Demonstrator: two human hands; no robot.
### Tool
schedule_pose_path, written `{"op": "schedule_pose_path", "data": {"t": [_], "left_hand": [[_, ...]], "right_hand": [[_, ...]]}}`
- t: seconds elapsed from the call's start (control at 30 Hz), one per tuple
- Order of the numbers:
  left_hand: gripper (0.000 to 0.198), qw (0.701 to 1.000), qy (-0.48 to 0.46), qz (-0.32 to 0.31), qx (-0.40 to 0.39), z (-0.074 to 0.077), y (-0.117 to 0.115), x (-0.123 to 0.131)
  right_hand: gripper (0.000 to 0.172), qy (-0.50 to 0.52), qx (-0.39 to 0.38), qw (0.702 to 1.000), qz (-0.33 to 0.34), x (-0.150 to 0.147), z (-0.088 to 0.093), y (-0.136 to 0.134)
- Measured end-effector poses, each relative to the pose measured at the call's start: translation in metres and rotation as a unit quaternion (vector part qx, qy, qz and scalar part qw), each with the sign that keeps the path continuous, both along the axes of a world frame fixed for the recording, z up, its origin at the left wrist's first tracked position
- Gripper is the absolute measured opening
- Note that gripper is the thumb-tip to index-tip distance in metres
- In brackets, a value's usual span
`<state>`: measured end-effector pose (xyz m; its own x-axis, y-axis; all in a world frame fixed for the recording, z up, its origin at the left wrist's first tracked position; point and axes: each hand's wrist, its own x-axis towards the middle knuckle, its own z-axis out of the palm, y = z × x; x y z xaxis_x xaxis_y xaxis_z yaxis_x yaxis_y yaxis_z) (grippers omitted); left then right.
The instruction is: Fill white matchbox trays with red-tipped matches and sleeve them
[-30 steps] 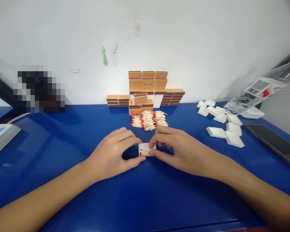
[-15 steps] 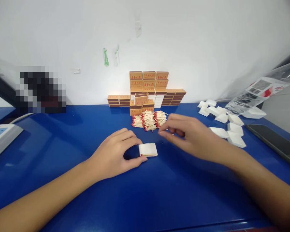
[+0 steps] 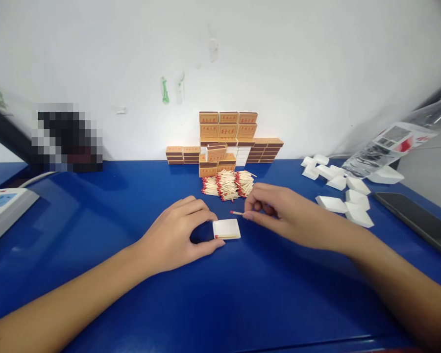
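Note:
A small white matchbox tray (image 3: 226, 228) lies on the blue table (image 3: 95, 215), with a few red-tipped matches showing along its near edge. My left hand (image 3: 178, 234) grips the tray's left end between thumb and fingers. Just right of and above the tray, my right hand (image 3: 279, 211) pinches a single match (image 3: 236, 213), its red head pointing left. Behind them lies a loose pile of matches (image 3: 228, 184).
Stacked orange matchboxes (image 3: 228, 139) stand against the white wall. Several empty white trays (image 3: 340, 189) lie at the right, beside a plastic bag (image 3: 393, 142) and a dark phone (image 3: 417, 220). A power strip (image 3: 2, 211) sits at the left edge.
My right hand left the tray, reached back to the match pile and came forward again with one match pinched. My left hand stayed on the tray.

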<state>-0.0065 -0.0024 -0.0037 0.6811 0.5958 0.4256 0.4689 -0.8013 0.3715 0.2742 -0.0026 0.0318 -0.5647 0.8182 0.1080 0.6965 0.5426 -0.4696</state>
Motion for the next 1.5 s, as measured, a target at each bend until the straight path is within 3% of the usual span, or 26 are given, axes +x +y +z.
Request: {"op": "schedule_pose_path", "data": {"t": [0.2,0.43,0.57,0.97,1.27,1.4,1.5], "left_hand": [[0.025,1.0,-0.006,-0.002,0.014,0.001,-0.001,0.002],[0.023,1.0,-0.009,-0.011,0.013,0.001,-0.001,0.002],[0.024,1.0,-0.007,-0.008,0.016,0.001,-0.001,0.001],[0.025,1.0,-0.003,-0.008,0.014,0.001,-0.001,0.0],[0.023,1.0,-0.004,-0.007,0.014,0.001,-0.001,0.002],[0.023,1.0,-0.005,-0.007,0.014,0.001,-0.001,0.001],[0.023,1.0,-0.005,-0.009,0.012,0.0,-0.001,0.001]], "right_hand": [[0.014,-0.026,0.004,0.998,0.056,-0.024,-0.004,-0.02],[0.015,-0.009,0.162,0.987,-0.012,0.022,-0.015,0.027],[0.022,-0.048,0.148,0.988,-0.009,0.036,-0.027,0.045],[0.022,-0.118,0.159,0.98,-0.025,0.026,-0.03,0.047],[0.02,-0.057,0.063,0.994,-0.072,0.012,-0.02,0.023],[0.017,-0.102,0.078,0.986,-0.11,0.006,-0.022,0.017],[0.025,-0.132,0.088,0.978,-0.136,0.007,-0.024,0.018]]}}
